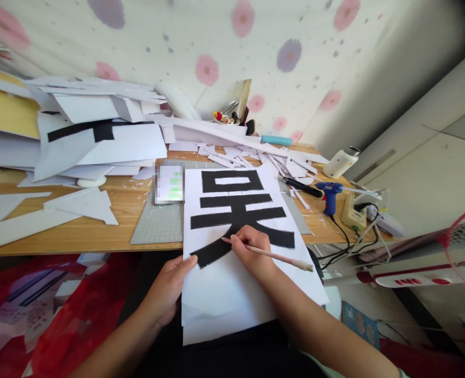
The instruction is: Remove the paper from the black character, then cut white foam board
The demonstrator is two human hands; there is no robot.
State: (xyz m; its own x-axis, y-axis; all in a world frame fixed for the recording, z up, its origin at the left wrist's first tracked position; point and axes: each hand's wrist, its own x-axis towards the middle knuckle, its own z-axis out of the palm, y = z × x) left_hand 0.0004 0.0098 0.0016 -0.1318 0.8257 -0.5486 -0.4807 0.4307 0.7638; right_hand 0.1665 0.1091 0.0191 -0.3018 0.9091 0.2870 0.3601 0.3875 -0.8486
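Note:
A large white sheet [224, 294] bears a bold black character [244, 212] with thin pale outlines; it lies partly on the table and hangs over the front edge toward my lap. My left hand [175, 278] grips the sheet's left edge, thumb on top near the end of the lower left stroke, other fingers mostly hidden beneath. Closed around a slim pinkish pencil-like stick [274, 255], my right hand [251, 244] rests on the character. The stick's pointed tip is over the lower left stroke; its rear end is thicker and pale, somewhat like bristles.
Under the sheet lies a grey cutting mat [157, 231], with a blurred-out phone-like screen [169, 184] on it. White board offcuts [122, 105] pile up at left and back. At right are a black pen [303, 187], blue glue gun [330, 197], white bottle [340, 163] and power strip [354, 212].

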